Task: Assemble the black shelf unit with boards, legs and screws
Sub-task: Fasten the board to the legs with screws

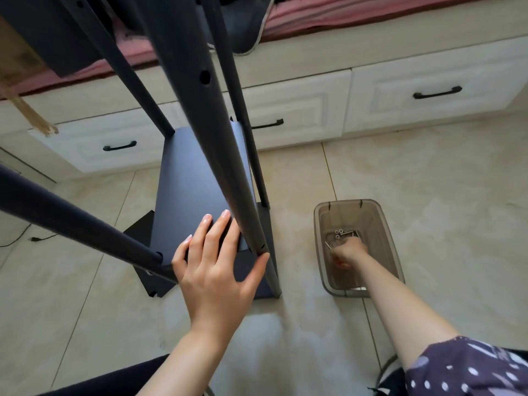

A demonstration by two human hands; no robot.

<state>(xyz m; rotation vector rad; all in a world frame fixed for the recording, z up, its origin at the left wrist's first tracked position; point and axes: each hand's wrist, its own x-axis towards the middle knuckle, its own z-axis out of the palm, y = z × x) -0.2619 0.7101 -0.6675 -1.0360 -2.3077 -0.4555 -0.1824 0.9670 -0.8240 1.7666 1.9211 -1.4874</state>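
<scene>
On the tiled floor [428,181], before a row of white drawers [428,95]: one black shelf unit [197,178], part-built, four tubular legs [185,81] rising round a black board [194,192]; a further board lies lower down.

Left hand [217,267]: fingers straight and spread, pressing flat on the board's near corner, thumb against a leg.

Right hand [347,251]: down inside a translucent brown bin [323,224], fingers curled; whether it grips anything cannot be told. Small silvery screws [340,232] lie loose in the bin.

Handling, as judged: board thin, rigid, smooth, probably slippery; best steadied at corners, beside the leg holes. Legs stiff and light; the frame is likely wobbly until screwed.

Brands, labels, writing: none legible.
</scene>
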